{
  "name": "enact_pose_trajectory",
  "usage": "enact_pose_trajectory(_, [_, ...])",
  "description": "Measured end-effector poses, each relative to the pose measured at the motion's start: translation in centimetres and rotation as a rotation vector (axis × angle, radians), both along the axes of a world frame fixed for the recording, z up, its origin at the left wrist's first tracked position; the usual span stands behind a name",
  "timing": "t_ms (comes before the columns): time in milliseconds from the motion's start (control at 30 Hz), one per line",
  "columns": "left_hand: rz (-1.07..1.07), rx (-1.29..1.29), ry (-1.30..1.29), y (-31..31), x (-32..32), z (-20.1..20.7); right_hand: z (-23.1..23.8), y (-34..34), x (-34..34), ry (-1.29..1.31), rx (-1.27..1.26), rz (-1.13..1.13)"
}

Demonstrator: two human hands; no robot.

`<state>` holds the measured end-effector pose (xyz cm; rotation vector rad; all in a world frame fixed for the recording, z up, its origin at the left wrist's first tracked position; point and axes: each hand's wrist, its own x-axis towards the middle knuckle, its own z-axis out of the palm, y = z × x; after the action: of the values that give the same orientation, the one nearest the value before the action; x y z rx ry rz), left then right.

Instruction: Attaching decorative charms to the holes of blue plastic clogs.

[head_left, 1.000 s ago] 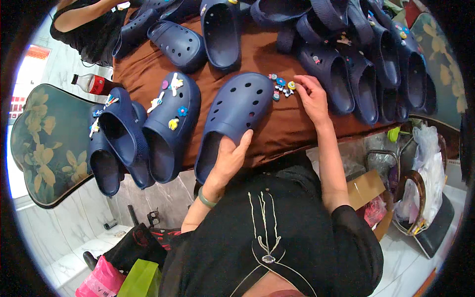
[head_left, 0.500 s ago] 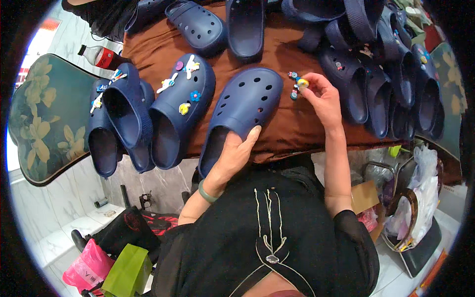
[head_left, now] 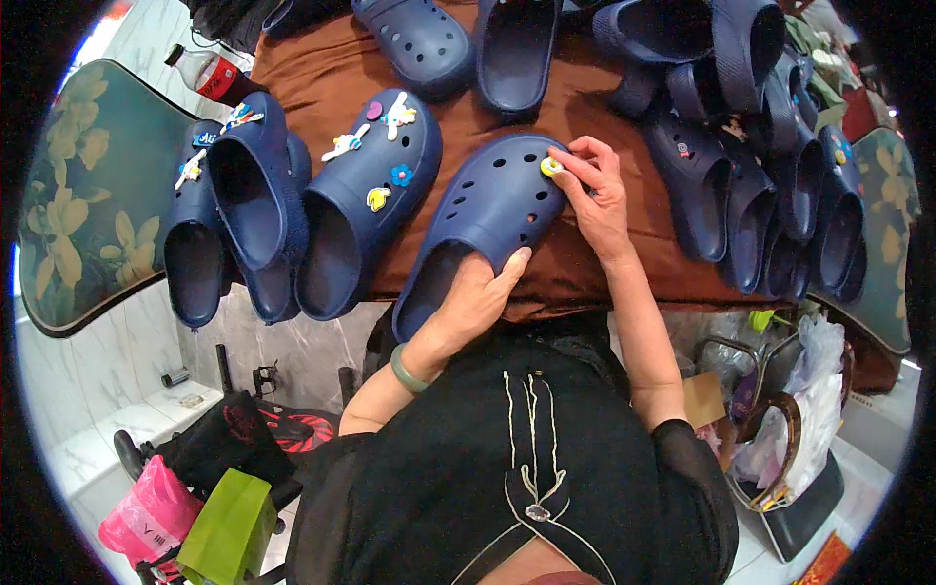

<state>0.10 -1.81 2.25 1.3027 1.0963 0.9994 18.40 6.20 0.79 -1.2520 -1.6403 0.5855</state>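
A plain navy clog with holes in its upper lies toe-away at the table's near edge. My left hand grips it, fingers inside the opening and thumb outside on the upper. My right hand pinches a small yellow-and-white shoe charm against the right side of the toe, at the upper's edge; the fingers hide whether its stem sits in a hole. Left of this clog stands a matching decorated clog with rabbit-like figures, a blue flower, a purple piece and a yellow piece on it.
More navy clogs stand at the left, and many others crowd the right. A plain clog lies at the back. The brown cloth covers the table. A dark soda bottle lies behind the left chair back.
My right hand has moved left with the yellow charm, from beside the clog to its toe. The small candy-like charms near that hand no longer show. My left hand keeps its grip.
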Motion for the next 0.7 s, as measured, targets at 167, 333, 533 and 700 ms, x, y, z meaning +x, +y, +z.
enact_pose_trajectory(167, [-0.018,-0.032,-0.013,0.0,-0.1,0.1,-0.1,0.0,-0.3,0.136,-0.048,0.053])
enact_pose_trajectory(333, [-0.031,-0.061,0.019,0.1,-0.2,0.4,0.9,0.7,0.0,0.016,-0.041,0.078])
enact_pose_trajectory(533, [-0.020,-0.061,0.001,0.1,0.0,0.7,0.7,0.2,0.2,-0.048,0.060,0.113])
enact_pose_trajectory(700, [-0.003,-0.080,0.016,0.1,-0.2,0.8,1.5,-0.5,0.8,-0.305,0.246,-0.021])
